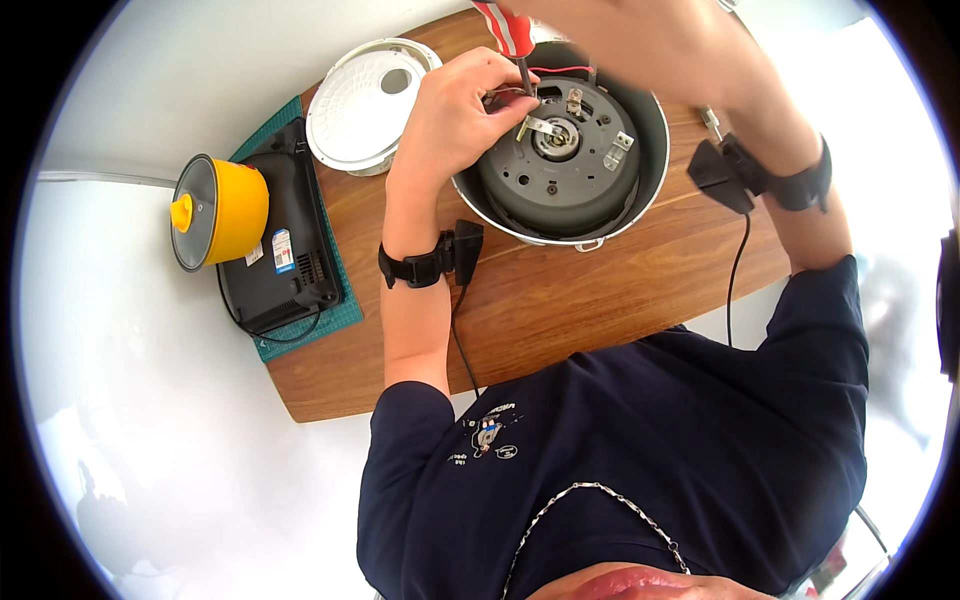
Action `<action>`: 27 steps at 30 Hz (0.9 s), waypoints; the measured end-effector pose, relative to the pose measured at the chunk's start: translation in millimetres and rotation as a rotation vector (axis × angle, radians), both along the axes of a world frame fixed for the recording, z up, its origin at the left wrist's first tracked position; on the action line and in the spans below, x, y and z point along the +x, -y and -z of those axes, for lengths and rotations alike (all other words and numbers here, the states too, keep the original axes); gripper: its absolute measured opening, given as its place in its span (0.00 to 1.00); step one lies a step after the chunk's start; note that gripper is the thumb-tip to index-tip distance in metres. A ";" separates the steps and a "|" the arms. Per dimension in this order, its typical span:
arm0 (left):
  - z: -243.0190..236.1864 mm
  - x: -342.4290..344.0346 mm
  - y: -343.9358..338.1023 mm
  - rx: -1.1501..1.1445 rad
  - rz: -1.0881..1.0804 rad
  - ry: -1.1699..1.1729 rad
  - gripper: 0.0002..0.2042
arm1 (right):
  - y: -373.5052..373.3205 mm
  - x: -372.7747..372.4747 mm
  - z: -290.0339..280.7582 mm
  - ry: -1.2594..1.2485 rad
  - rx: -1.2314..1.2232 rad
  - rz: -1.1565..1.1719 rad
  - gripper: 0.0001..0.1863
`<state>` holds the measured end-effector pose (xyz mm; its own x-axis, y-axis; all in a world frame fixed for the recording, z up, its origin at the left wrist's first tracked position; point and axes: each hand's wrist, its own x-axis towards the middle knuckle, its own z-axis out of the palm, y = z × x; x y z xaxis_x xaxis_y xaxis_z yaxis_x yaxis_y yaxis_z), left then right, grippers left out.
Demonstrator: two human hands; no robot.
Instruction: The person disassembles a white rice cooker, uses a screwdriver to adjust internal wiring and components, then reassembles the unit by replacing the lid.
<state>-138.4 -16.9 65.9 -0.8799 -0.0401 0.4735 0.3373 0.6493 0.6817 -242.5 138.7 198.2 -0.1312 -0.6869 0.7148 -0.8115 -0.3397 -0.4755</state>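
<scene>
red-handled screwdriver (515,38): long axis slightly slanted, tip toward grey base (590,128)

- Right hand (635,35): blurred and cut off by the upper edge; its fingers cannot be made out.
- Screwdriver (511,32): handle end cut off above; tip too small to tell beside the left hand (452,112).
- Round housing (654,138): far side partly hidden by the right hand.
- Black appliance (287,190): partly covered by the yellow pot (240,210).
</scene>
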 end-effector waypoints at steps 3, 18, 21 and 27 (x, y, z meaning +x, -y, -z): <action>-3.7 3.0 -0.8 -0.083 -0.031 0.006 0.10 | 1.0 -5.1 -1.6 -0.047 0.042 -0.109 0.19; -0.5 0.7 1.7 -0.035 -0.019 -0.009 0.10 | -8.0 11.8 -10.5 -0.312 0.158 0.265 0.20; 3.7 0.2 1.6 -0.021 -0.004 -0.027 0.10 | -9.4 20.2 -11.2 -0.211 0.120 0.235 0.18; 5.8 -1.8 1.9 -0.046 -0.009 -0.054 0.09 | 0.6 -5.6 4.2 -0.113 0.053 0.004 0.12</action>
<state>-140.2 -18.8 60.1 -0.8525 -0.0256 0.5222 0.3667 0.6826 0.6321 -248.1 138.1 194.1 -0.0542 -0.7236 0.6881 -0.8623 -0.3135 -0.3976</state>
